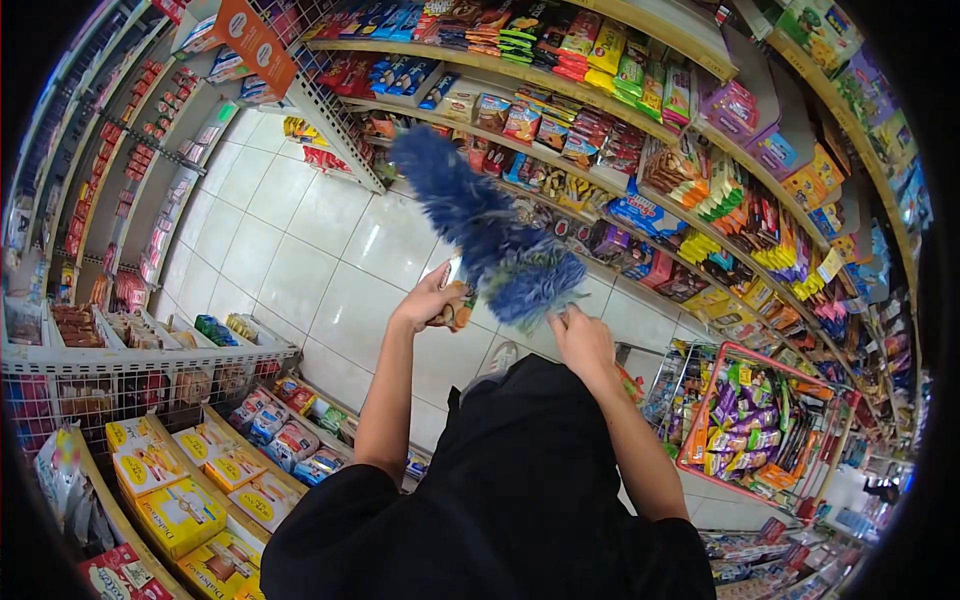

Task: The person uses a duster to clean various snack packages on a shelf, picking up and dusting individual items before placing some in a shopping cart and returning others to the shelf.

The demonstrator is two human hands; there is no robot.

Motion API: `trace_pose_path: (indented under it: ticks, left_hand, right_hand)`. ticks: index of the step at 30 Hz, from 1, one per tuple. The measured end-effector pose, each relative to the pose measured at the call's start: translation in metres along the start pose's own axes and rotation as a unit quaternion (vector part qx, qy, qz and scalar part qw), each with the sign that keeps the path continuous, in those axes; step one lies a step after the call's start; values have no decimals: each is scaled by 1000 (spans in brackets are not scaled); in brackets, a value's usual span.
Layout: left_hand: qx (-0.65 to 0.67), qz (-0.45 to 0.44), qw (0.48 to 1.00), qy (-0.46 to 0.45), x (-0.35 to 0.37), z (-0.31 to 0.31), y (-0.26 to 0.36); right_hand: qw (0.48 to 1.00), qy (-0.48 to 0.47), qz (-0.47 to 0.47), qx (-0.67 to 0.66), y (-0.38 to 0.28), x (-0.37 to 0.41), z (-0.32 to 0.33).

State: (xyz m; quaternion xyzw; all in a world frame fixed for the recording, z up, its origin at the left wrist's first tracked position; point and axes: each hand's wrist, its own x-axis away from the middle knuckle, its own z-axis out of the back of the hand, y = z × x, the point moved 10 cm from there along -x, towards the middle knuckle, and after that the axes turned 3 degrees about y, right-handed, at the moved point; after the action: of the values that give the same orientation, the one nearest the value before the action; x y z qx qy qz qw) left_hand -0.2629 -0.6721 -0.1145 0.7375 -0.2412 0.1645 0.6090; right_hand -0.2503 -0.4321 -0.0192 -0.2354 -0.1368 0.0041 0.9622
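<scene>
Yellow boxes (182, 515), lower-left shelf: brand reads roughly "Dukes", rest too small. Orange sign (255, 42), top left: white print, illegible. Snack packets (720, 190), right shelves: labels blurred, nothing legible.

Person in a black short-sleeved top

A plain, matte black top (520, 480) covers the chest and shoulders, and its cloth lies in soft folds. The left sleeve (330, 530) and right sleeve (675, 550) are short. Both arms are bare from there to the left hand (430, 300) and right hand (582, 340).
</scene>
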Motion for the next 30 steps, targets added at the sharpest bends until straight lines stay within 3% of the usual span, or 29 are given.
trace_pose_path:
  ticks: [2,5,8,10,11,13,14,18,21,24,25,28,29,30]
  left_hand:
    - [-106,-30,993,37,8,1,11]
    - [-259,-144,946,129,-28,36,-21]
    - [-88,-133,981,107,1,9,5]
    - [-116,-241,956,123,3,10,20]
    - [-141,-353,911,159,11,16,35]
    - [130,-190,951,204,13,39,21]
    - [267,-103,933,217,17,38,8]
    - [346,-20,937,44,-13,31,-33]
    - [451,59,889,42,-18,10,-60]
    - [534,17,837,-117,-7,-18,-32]
    - [560,39,826,-48,-3,-17,-31]
    - [434,25,894,106,-10,12,-47]
    - [407,10,907,108,-9,13,-46]
    - [456,4,889,32,-9,0,-40]
  right_hand:
    - [1000,14,-24,-8,7,-11,1]
    - [1000,-10,-21,-21,8,-13,-5]
    - [999,-15,28,-12,-1,-7,-20]
    - [1000,-5,8,-21,6,-16,-25]
    - [1000,-1,1,-28,7,-20,-27]
    - [999,-12,-4,-53,10,-20,-29]
    - [998,-15,-8,-62,12,-19,-25]
    - [996,-21,51,-75,-21,-6,-19]
    - [998,-16,38,-56,-34,-19,-23]
    - [999,4,5,-54,-32,-34,-23]
    - [998,5,9,-65,-33,-32,-21]
    - [997,-8,15,-70,-32,-19,-21]
    - [998,-15,14,-58,-33,-18,-22]
    - [999,-20,9,-48,-32,-17,-23]
